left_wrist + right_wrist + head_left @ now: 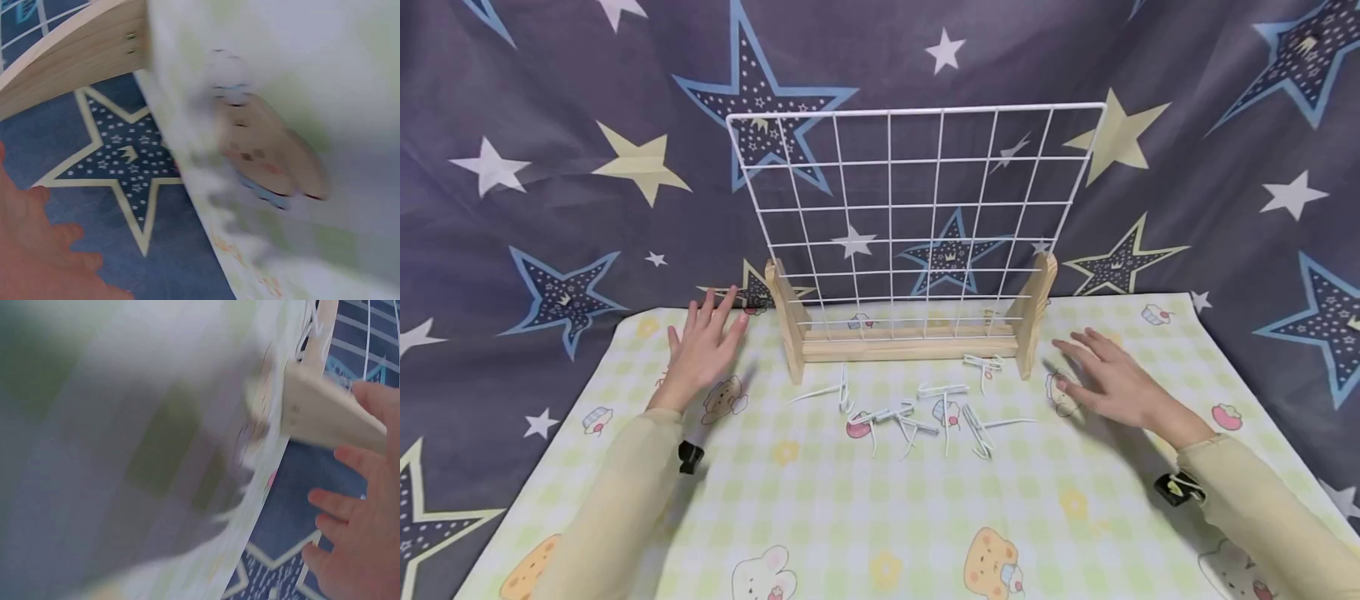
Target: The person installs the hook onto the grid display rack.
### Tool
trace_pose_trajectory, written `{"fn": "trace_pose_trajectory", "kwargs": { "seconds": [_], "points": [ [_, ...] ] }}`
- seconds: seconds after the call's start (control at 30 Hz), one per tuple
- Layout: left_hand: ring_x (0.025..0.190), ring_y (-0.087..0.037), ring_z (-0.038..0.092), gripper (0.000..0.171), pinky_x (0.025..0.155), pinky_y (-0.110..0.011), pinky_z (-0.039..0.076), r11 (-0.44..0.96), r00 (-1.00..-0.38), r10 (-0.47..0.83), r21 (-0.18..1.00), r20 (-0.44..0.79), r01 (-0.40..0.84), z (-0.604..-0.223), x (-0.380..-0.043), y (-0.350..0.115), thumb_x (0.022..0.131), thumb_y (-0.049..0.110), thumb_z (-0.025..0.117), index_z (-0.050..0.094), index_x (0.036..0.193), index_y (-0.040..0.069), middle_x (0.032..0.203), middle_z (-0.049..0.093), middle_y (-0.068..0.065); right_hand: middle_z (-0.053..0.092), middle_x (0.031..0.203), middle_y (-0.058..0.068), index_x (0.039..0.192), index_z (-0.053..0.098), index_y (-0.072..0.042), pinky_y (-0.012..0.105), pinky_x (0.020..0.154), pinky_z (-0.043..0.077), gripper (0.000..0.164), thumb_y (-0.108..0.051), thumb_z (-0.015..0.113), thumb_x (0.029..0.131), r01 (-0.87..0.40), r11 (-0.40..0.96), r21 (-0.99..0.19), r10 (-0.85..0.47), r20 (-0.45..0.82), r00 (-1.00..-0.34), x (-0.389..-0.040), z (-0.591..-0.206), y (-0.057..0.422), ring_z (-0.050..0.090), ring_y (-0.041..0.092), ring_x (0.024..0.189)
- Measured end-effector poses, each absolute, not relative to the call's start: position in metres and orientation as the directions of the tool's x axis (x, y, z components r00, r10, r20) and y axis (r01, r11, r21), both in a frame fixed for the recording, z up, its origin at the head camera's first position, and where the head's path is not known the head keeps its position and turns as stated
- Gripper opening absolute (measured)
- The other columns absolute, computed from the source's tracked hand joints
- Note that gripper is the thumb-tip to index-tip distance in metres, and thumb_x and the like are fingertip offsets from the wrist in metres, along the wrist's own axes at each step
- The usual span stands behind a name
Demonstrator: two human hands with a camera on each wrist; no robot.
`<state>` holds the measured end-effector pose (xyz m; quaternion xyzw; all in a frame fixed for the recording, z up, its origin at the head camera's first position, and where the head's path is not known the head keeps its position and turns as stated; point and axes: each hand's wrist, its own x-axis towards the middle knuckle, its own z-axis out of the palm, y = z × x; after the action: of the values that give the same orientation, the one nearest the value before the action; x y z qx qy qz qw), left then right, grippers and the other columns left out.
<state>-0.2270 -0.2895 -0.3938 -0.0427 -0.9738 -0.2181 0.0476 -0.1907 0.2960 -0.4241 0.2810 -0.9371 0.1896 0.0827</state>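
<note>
A white wire grid panel (913,240) stands upright in a wooden stand (910,348) at the back of the table. Several white wire hooks (895,415) lie loosely scattered on the cloth in front of it. To the left of the stand, my left hand (703,346) is held with spread fingers and nothing in it. My right hand (1112,379) is to the right of the stand, fingers extended, also holding nothing. In each wrist view a side of the stand, its left end (81,47) or right end (325,412), appears near the fingers.
A green-and-white checked tablecloth (835,517) with cartoon prints covers the table. Behind it hangs a dark curtain (580,83) with stars. Black wrist cameras (689,457) sit under the sleeves.
</note>
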Motion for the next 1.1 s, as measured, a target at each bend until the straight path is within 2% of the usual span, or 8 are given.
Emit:
{"fn": "trace_pose_trajectory", "kwargs": {
  "seconds": [0.13, 0.33, 0.57, 0.77, 0.9, 1.0, 1.1],
  "points": [
    [0.143, -0.040, -0.008, 0.064, 0.100, -0.071, -0.014, 0.842, -0.981, 0.097, 0.512, 0.166, 0.170, -0.387, -0.239, -0.282, 0.101, 0.056, 0.022, 0.009, 0.156, 0.026, 0.160, -0.002, -0.015, 0.048, 0.131, 0.032, 0.127, 0.056, 0.004, 0.064, 0.100, 0.031, 0.048, -0.015, 0.071, 0.086, -0.646, 0.663, -0.378, -0.585, 0.276, -0.762, -0.189, -0.422, 0.275, 0.036, 0.052, 0.126],
    [0.144, -0.038, -0.001, 0.061, 0.104, -0.067, -0.012, 0.794, -0.960, 0.135, 0.552, 0.246, 0.253, -0.380, -0.248, -0.264, 0.102, 0.053, 0.025, 0.015, 0.156, 0.025, 0.160, 0.002, -0.011, 0.053, 0.122, 0.029, 0.116, 0.062, 0.004, 0.059, 0.094, 0.040, 0.036, -0.004, 0.071, 0.082, -0.648, 0.635, -0.420, -0.597, 0.265, -0.757, -0.187, -0.418, 0.250, 0.048, 0.047, 0.117],
    [0.144, -0.038, 0.003, 0.057, 0.106, -0.068, -0.003, 0.707, -0.945, 0.152, 0.636, 0.291, 0.310, -0.365, -0.255, -0.255, 0.105, 0.045, 0.024, 0.016, 0.156, 0.021, 0.160, 0.005, -0.011, 0.055, 0.120, 0.023, 0.112, 0.063, -0.001, 0.052, 0.087, 0.047, 0.033, 0.000, 0.072, 0.081, -0.671, 0.628, -0.394, -0.580, 0.338, -0.741, -0.180, -0.418, 0.242, 0.056, 0.036, 0.106],
    [0.144, -0.033, 0.008, 0.055, 0.105, -0.068, 0.016, 0.563, -0.939, 0.182, 0.752, 0.291, 0.342, -0.348, -0.262, -0.253, 0.104, 0.048, 0.019, 0.011, 0.156, 0.031, 0.161, 0.004, 0.000, 0.060, 0.114, 0.012, 0.110, 0.064, -0.001, 0.047, 0.087, 0.050, 0.028, -0.002, 0.070, 0.083, -0.710, 0.562, -0.424, -0.640, 0.321, -0.698, -0.178, -0.413, 0.223, 0.060, 0.029, 0.104],
    [0.143, -0.032, 0.013, 0.053, 0.107, -0.065, 0.016, 0.524, -0.934, 0.204, 0.773, 0.295, 0.358, -0.344, -0.265, -0.244, 0.104, 0.046, 0.023, 0.012, 0.155, 0.035, 0.160, 0.009, 0.004, 0.061, 0.114, 0.010, 0.111, 0.064, -0.002, 0.043, 0.089, 0.050, 0.029, -0.002, 0.070, 0.082, -0.738, 0.503, -0.450, -0.699, 0.290, -0.653, -0.177, -0.417, 0.212, 0.060, 0.026, 0.105],
    [0.144, -0.031, 0.012, 0.051, 0.113, -0.056, 0.005, 0.507, -0.917, 0.224, 0.764, 0.330, 0.399, -0.343, -0.263, -0.236, 0.106, 0.036, 0.026, 0.015, 0.156, 0.028, 0.160, 0.013, -0.002, 0.059, 0.116, 0.013, 0.112, 0.063, -0.001, 0.042, 0.092, 0.048, 0.031, 0.002, 0.069, 0.081, -0.762, 0.443, -0.472, -0.746, 0.277, -0.605, -0.176, -0.420, 0.204, 0.058, 0.026, 0.108],
    [0.143, -0.033, 0.012, 0.051, 0.114, -0.051, 0.006, 0.454, -0.900, 0.231, 0.777, 0.370, 0.436, -0.336, -0.253, -0.227, 0.107, 0.024, 0.027, 0.017, 0.156, 0.014, 0.158, 0.017, -0.013, 0.058, 0.118, 0.015, 0.111, 0.064, -0.002, 0.042, 0.096, 0.046, 0.032, 0.008, 0.066, 0.081, -0.785, 0.396, -0.477, -0.783, 0.271, -0.560, -0.176, -0.423, 0.198, 0.056, 0.028, 0.112]
  ]
}}
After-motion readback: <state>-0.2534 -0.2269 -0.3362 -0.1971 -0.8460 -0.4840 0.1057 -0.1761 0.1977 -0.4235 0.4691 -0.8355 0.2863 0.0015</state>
